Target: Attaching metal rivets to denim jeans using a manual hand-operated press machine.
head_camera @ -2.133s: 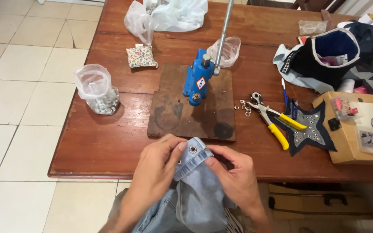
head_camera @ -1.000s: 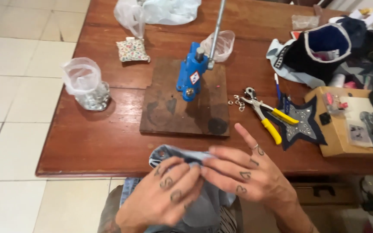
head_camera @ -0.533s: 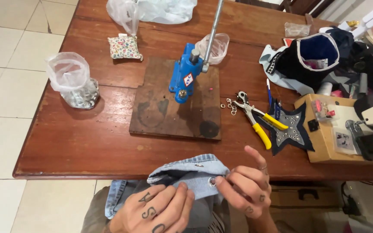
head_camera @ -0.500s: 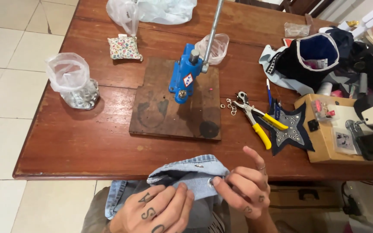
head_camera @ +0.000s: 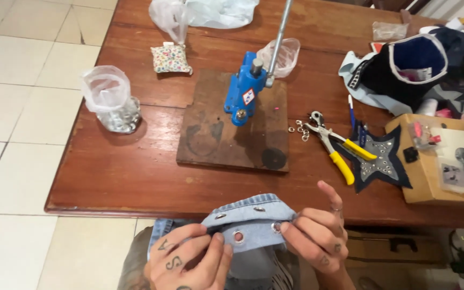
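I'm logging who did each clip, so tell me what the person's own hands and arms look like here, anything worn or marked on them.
Both hands are bare, no gloves, and no sleeves show at the wrists. The left hand has dark inked markings across the back and on the knuckles. The right hand has small dark tattoos on the fingers and what looks like a thin ring on one finger. No watch or bracelet is visible.

A small diamond-shaped red-and-white label [head_camera: 248, 97] sits on the blue press [head_camera: 241, 91]; cardboard box [head_camera: 430, 177] at right.
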